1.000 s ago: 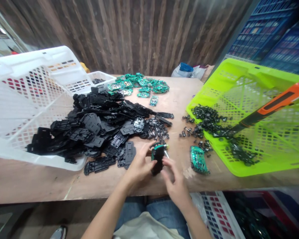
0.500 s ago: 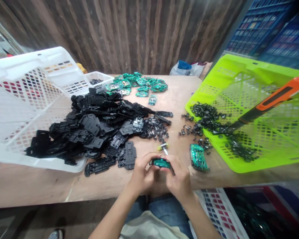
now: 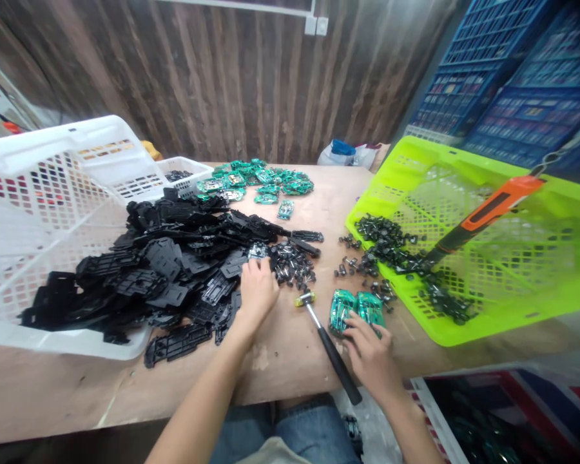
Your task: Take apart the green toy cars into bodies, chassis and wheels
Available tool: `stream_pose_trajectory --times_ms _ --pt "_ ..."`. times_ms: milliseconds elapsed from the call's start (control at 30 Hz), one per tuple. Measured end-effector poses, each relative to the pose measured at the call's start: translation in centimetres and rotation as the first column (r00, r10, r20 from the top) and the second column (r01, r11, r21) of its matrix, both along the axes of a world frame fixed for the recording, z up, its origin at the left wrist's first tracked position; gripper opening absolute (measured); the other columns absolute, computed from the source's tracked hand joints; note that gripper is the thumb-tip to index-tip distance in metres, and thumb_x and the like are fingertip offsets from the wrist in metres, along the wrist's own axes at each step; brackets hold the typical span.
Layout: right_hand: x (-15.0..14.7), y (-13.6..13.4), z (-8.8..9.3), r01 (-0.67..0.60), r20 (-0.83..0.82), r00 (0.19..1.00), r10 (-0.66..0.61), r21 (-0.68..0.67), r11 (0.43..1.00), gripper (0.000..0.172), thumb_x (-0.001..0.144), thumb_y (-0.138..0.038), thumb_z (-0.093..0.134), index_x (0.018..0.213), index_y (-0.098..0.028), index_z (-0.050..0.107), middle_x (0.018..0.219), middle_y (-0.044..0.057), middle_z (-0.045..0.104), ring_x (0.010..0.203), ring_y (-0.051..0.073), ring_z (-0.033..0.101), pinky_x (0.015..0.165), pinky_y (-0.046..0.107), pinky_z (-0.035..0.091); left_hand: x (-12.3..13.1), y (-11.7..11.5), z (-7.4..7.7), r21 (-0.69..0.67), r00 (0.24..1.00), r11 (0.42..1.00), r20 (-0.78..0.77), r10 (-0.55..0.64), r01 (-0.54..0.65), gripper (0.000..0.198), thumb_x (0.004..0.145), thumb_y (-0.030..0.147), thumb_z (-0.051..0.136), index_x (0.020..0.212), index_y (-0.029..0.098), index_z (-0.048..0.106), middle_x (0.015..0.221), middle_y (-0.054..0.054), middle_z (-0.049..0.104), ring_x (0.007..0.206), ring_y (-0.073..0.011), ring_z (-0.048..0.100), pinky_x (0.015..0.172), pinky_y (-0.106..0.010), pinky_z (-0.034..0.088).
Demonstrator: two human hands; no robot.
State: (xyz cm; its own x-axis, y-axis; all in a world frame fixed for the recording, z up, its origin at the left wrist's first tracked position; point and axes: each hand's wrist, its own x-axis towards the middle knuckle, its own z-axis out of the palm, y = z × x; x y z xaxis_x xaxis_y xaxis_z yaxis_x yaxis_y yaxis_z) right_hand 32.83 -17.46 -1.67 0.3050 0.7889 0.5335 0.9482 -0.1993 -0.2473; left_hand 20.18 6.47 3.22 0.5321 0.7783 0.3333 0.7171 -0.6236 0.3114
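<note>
Had two shiny green plastic toy cars [image 3: 342,307] side by side on the brown wooden table [image 3: 285,351]
My right hand [image 3: 371,345] was loosely spread at their near ends; my left hand [image 3: 260,283] was at a small silvery part [image 3: 258,250], couldn't tell if pinching.

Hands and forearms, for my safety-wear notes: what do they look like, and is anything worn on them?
The left hand and right hand are gloveless. The forearms are bare, with no sleeves, watch or cables visible. Fingers are too small to rule out rings.
</note>
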Motion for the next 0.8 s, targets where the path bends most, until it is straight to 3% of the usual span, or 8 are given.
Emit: stream_pose_trajectory --times_ms 133,200,267,400,600,667,733,800 --pt "2.3 -0.8 0.6 0.231 -0.103 0.968 -0.227 0.021 0.973 0.017 0.088 -0.026 0.047 0.092 -0.022 0.063 0.104 0.007 0.07 0.103 0.024 0.061 0.091 0.041 0.033 2.8 4.3 0.9 0.004 0.98 0.99 -0.142 0.138 -0.139 0.043 0.084 0.026 0.048 0.12 0.003 0.049 0.112 -0.027 0.056 0.11 -0.0389 0.047 0.092 -0.049 0.033" --pt "5.3 -1.0 1.0 0.402 -0.176 0.898 -0.403 -0.039 0.915 0.022 0.088 -0.027 0.043 0.093 -0.021 0.063 0.101 0.009 0.07 0.097 0.024 0.062 0.085 0.038 0.037 3.7 6.2 1.0 -0.026 0.977 0.989 -0.161 0.141 -0.147 0.042 0.079 0.023 0.054 0.114 0.002 0.052 0.108 -0.028 0.058 0.109 -0.0407 0.048 0.092 -0.051 0.031" --pt "8.7 -0.9 1.1 0.488 -0.202 0.839 -0.505 -0.131 0.863 0.025 0.086 -0.022 0.04 0.094 -0.019 0.063 0.099 0.011 0.069 0.093 0.024 0.062 0.082 0.036 0.039 4.1 7.4 1.1 -0.048 0.979 0.988 -0.152 0.136 -0.145 0.042 0.072 0.015 0.057 0.112 0.002 0.053 0.109 -0.028 0.057 0.11 -0.0413 0.05 0.092 -0.051 0.032" --pt "13.3 0.5 0.3 0.433 -0.193 0.858 -0.477 -0.231 0.872 0.021 0.077 -0.015 0.05 0.089 -0.019 0.066 0.092 0.008 0.07 0.089 0.022 0.061 0.081 0.031 0.041 3.4 8.1 1.8 -0.127 0.989 0.984 -0.085 0.118 -0.129 0.041 0.068 0.008 0.053 0.108 0.008 0.055 0.109 -0.023 0.057 0.1 -0.0352 0.059 0.085 -0.044 0.04" --pt "14.4 1.2 -1.2 0.429 -0.19 0.857 -0.479 -0.253 0.867 0.019 0.073 -0.015 0.053 0.084 -0.018 0.067 0.077 0.007 0.068 0.076 0.022 0.061 0.073 0.031 0.043 -1.1 7.5 2.6 -0.209 0.975 0.973 0.18 0.133 -0.094 0.034 0.079 0.023 0.05 0.112 0.015 0.054 0.11 -0.013 0.063 0.102 -0.026 0.061 0.086 -0.034 0.046" --pt "14.6 0.6 -1.4 0.458 -0.206 0.841 -0.501 -0.223 0.861 0.02 0.076 -0.017 0.048 0.085 -0.016 0.067 0.076 0.008 0.068 0.072 0.021 0.061 0.07 0.031 0.044 -2.8 6.5 2.2 -0.371 0.881 0.928 0.442 0.169 0.008 0.036 0.077 0.03 0.055 0.11 0.015 0.054 0.106 -0.011 0.066 0.096 -0.0228 0.063 0.084 -0.032 0.048" --pt "14.8 -0.1 -1.4 0.483 -0.217 0.829 -0.515 -0.187 0.856 0.023 0.078 -0.018 0.045 0.086 -0.015 0.066 0.08 0.009 0.067 0.072 0.022 0.061 0.07 0.032 0.045 -4.5 5.0 1.6 -0.556 0.691 0.804 0.666 0.281 0.21 0.038 0.07 0.033 0.064 0.103 0.014 0.057 0.099 -0.009 0.069 0.086 -0.0202 0.065 0.079 -0.03 0.05" --pt "15.0 -0.6 -1.5 0.482 -0.209 0.836 -0.508 -0.166 0.861 0.026 0.076 -0.016 0.044 0.089 -0.015 0.067 0.084 0.01 0.065 0.076 0.023 0.059 0.073 0.034 0.044 -5.8 3.0 1.0 -0.661 0.572 0.662 0.713 0.406 0.355 0.041 0.063 0.033 0.071 0.098 0.014 0.06 0.092 -0.006 0.069 0.079 -0.0184 0.065 0.074 -0.029 0.05"
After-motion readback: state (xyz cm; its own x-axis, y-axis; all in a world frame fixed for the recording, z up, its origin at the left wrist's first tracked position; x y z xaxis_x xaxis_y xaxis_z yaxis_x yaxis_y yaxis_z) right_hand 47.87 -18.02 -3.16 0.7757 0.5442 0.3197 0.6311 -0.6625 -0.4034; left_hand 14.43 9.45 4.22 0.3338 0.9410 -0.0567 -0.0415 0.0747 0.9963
